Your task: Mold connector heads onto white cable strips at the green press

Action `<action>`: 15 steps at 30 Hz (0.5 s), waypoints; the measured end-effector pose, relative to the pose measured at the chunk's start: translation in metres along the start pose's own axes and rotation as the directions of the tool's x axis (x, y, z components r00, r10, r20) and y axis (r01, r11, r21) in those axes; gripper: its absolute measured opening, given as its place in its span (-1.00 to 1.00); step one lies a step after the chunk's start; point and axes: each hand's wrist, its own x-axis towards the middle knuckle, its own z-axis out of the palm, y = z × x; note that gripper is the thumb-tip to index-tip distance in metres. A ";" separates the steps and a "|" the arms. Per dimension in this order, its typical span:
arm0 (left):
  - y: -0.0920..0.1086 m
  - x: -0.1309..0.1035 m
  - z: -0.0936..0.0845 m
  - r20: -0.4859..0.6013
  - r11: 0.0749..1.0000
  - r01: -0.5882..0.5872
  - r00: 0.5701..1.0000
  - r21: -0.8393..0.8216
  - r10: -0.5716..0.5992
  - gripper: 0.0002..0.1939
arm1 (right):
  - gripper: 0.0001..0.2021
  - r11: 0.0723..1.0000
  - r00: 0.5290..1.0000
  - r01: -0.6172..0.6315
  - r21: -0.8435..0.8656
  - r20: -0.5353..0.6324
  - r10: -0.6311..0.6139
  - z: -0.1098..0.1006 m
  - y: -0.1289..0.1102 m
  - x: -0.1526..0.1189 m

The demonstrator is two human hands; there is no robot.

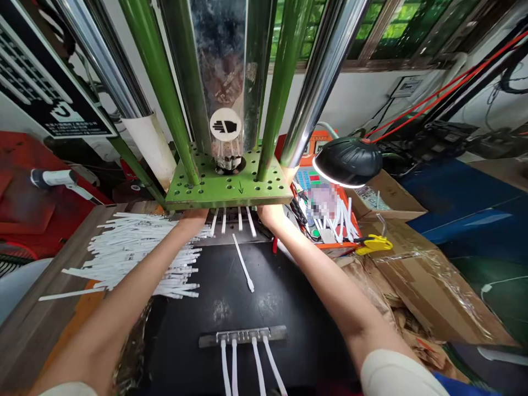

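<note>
Across the upper right, a brown-framed window (pixel 396 30) shows bright green through its panes, above a white wall (pixel 363 91) carrying a pale electrical box (pixel 408 87). Right of centre, a black lamp (pixel 350 159) glows. A cardboard box (pixel 441 291) sits lower right; a wood-grain bench (pixel 25 341) spans the lower left.

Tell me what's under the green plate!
Four white strips poke out; the left hand and right hand reach under. The plate covers the fingers, so what they touch is hidden.
</note>
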 end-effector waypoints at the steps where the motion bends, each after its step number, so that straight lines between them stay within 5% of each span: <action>1: 0.002 -0.014 0.002 0.022 1.000 -0.004 1.000 -0.012 0.004 -0.66 | -0.70 1.000 1.000 0.007 0.001 0.026 -0.007 -0.006 -0.003 -0.017; 5: 0.019 -0.101 0.007 0.104 0.988 -0.094 0.989 -0.125 0.107 -0.52 | -0.71 0.995 0.992 0.070 0.076 0.098 -0.077 -0.032 -0.018 -0.111; 10: 0.056 -0.215 0.006 0.143 0.966 -0.070 0.984 -0.248 0.108 -0.76 | -0.69 0.980 0.992 0.029 0.198 0.113 -0.053 -0.057 -0.031 -0.223; 15: 0.090 -0.254 0.026 0.231 0.996 -0.093 0.969 0.011 0.088 -0.79 | -0.64 0.989 0.991 -0.013 0.149 0.133 -0.007 -0.054 -0.036 -0.272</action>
